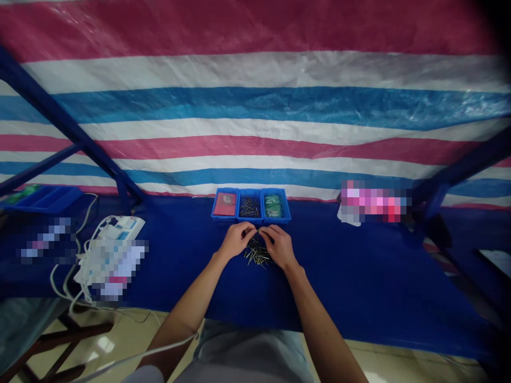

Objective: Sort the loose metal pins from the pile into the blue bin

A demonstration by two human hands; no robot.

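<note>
My left hand (238, 239) and my right hand (277, 244) meet fingertip to fingertip just in front of the blue bins. Both are closed in a pinch. Something small and dark shows between the fingertips, too small to name. Right below them, on the blue table, lies a loose pile of thin metal pieces like screws or nails (257, 256). Behind the hands stand three joined blue bins: the left bin (217, 217) holds a red packet (225, 204), the middle one similar dark metal pieces (249, 207), the right one green-and-clear packets (273, 206).
On the left of the table (179, 287) lie a white power strip (133, 227) and tangled white cables (56, 284). Farther left is a blue divided tray (59, 199). A blurred pink item (371, 201) sits at back right. Striped sheeting (255, 127) hangs behind, between blue frame bars (72, 122).
</note>
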